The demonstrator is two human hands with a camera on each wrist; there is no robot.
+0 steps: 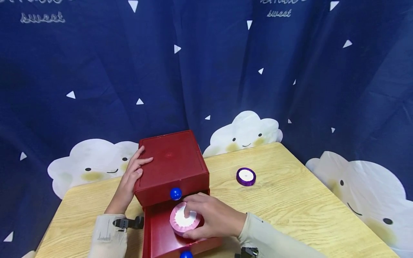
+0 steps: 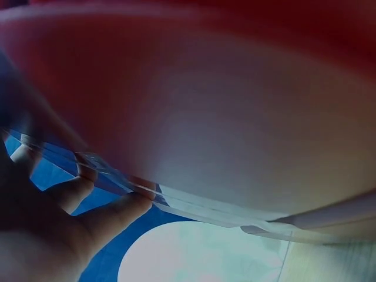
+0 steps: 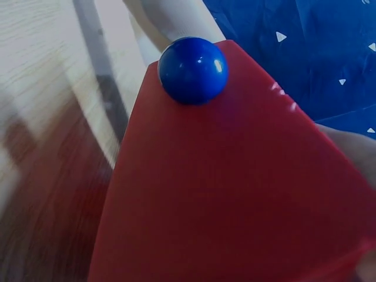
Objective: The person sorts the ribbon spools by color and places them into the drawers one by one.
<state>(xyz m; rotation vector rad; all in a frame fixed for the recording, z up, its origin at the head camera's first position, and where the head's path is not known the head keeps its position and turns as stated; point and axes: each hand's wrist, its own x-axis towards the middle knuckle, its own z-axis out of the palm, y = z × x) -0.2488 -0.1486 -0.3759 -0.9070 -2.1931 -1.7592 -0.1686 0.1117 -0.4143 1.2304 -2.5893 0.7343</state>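
Observation:
A red box with two drawers (image 1: 172, 161) stands on the table, its lower drawer (image 1: 158, 234) pulled out toward the front. Inside that drawer, my right hand (image 1: 217, 215) grips a roll of pink ribbon (image 1: 180, 219) with a white core, thumb at its near edge. My left hand (image 1: 127, 184) rests along the box's left side, fingertips over the top edge. The left wrist view shows that hand's fingers (image 2: 120, 216) extended against the blurred red side. In the right wrist view, the drawer's front with its blue knob (image 3: 194, 70) hides most of the right hand.
A roll of purple ribbon (image 1: 246, 176) lies on the wooden table (image 1: 277, 200) to the right of the box. The upper drawer, with its own blue knob (image 1: 175, 194), is closed. A dark blue curtain (image 1: 213, 64) with cloud figures hangs behind the table.

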